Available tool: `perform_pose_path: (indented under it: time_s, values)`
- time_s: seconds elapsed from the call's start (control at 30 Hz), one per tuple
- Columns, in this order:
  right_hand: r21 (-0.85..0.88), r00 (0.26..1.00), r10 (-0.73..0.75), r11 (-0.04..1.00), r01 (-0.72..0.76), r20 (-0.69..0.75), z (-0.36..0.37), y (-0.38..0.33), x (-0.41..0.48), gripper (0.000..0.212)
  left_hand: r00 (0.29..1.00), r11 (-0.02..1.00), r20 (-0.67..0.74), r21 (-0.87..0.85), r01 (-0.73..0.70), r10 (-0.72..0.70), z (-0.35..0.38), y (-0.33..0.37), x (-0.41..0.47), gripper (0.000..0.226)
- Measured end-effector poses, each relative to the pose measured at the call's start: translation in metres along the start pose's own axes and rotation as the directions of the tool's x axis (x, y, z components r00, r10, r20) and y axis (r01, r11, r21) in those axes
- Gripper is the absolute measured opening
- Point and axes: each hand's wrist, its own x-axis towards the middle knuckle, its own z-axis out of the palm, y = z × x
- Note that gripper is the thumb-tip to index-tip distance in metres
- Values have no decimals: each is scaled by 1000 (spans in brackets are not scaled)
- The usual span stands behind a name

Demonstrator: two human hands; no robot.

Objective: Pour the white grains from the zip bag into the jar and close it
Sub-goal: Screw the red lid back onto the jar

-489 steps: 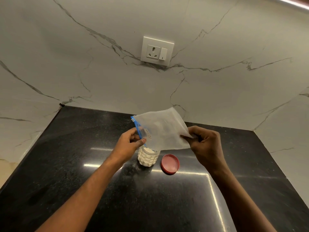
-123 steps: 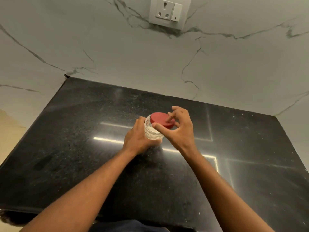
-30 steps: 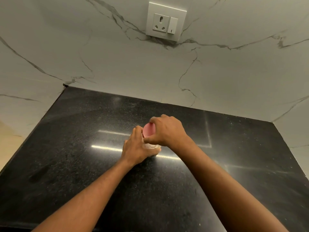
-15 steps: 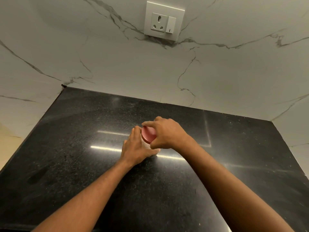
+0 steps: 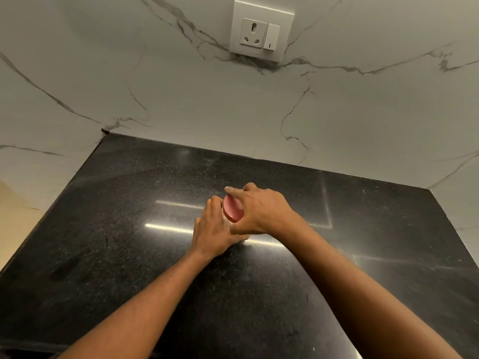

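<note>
Red lid: round smooth red plastic lid is sitting atop the jar, mid-counter.
Right hand: is clamping fingers around the lid's rim.
Left hand: is wrapping the jar, hiding it.
Counter: polished speckled black stone countertop is lying open all round.

- I can read no words, brands or numbers anywhere.
- The only mark I see is a short dark vertical line on the rocker switch of the wall socket plate.
</note>
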Motion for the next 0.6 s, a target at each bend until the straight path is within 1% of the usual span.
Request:
perform_pose_path:
  time_s: [0.07, 0.17, 0.27, 0.37, 0.5, 0.57, 0.6]
  values:
    - [-11, 1000, 21, 1000, -21, -8, 0, -1, 1, 86, 1000, 1000, -3, -13, 24, -24, 0, 1, -1, 90]
    - [26, 988, 116, 993, -114, -100, 1, -2, 6, 74, 999, 998, -12, -19, 52, -52, 1, 4, -1, 84]
    - [31, 948, 229, 973, -228, -219, 10, -5, 4, 86, 999, 999, -18, 8, 31, -31, 0, 3, -1, 87]
    - [51, 924, 251, 968, -247, -287, 22, -5, -1, 88, 1000, 1000, -25, 25, 10, -10, 1, 1, 0, 95]
    - [63, 920, 256, 967, -248, -298, 23, -6, 1, 88, 999, 998, -32, 56, 2, 0, 3, 0, 1, 100]
    - [59, 916, 255, 967, -249, -311, 24, -5, -2, 87, 1000, 999, -31, 39, -3, 4, 2, -1, 2, 102]
    - [68, 911, 263, 964, -255, -316, 26, -4, -5, 91, 1000, 1000, -21, 11, -3, 3, 1, -1, 2, 103]
